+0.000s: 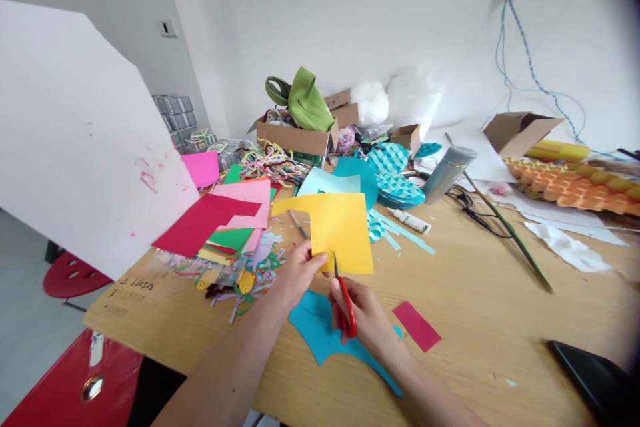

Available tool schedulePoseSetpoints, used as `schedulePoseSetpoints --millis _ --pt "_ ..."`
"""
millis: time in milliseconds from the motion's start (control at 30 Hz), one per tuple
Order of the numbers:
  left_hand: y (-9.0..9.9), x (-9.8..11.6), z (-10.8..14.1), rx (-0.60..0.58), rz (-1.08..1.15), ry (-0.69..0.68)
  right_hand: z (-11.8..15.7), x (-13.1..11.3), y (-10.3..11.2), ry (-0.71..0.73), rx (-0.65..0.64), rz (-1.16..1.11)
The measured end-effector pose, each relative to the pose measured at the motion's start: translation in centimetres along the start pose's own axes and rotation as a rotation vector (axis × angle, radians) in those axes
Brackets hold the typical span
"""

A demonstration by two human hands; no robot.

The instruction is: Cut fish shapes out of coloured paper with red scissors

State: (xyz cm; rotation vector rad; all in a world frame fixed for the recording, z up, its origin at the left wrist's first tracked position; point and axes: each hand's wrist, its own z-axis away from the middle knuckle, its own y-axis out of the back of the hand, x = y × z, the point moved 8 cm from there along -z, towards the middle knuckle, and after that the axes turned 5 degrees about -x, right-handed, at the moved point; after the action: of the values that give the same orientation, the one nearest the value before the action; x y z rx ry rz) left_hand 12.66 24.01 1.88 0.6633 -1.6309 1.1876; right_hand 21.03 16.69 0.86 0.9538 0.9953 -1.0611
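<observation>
My left hand (301, 270) pinches the lower left edge of a yellow sheet of paper (345, 227), which is held up above the table. A notch is cut out of the sheet, leaving a strip toward the left. In my right hand (363, 310) is a pair of scissors (346, 303) with red handles. Their blades meet the paper's bottom edge, close to my left thumb. Beneath my hands lies a blue cut-out piece of paper (315, 323) with curved edges. A small dark pink rectangle of paper (417, 325) rests to the right of my right hand.
Coloured sheets (200, 223) and paper scraps lie at left, beside a tall white board (90, 133). Behind are a cardboard box (295, 137), woven blue paper discs (395, 177), a glue bottle (413, 221) and a grey flask (449, 173). A green stick (510, 233) and black device (590, 373) are at right.
</observation>
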Motion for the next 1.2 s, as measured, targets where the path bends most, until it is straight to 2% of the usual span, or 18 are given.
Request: schedulePoseSetpoints --millis 333,700,1200 --pt "0.2 0.0 -0.1 0.012 -0.032 -0.022 -0.1 0.5 0.3 0.01 0.037 0.03" --pt "-0.3 -0.2 0.1 -0.017 -0.035 0.045 -0.2 0.2 0.6 0.034 0.054 0.033" --pt "-0.7 -1.1 -0.1 -0.117 0.029 0.045 -0.5 0.2 1.5 0.065 0.095 0.014"
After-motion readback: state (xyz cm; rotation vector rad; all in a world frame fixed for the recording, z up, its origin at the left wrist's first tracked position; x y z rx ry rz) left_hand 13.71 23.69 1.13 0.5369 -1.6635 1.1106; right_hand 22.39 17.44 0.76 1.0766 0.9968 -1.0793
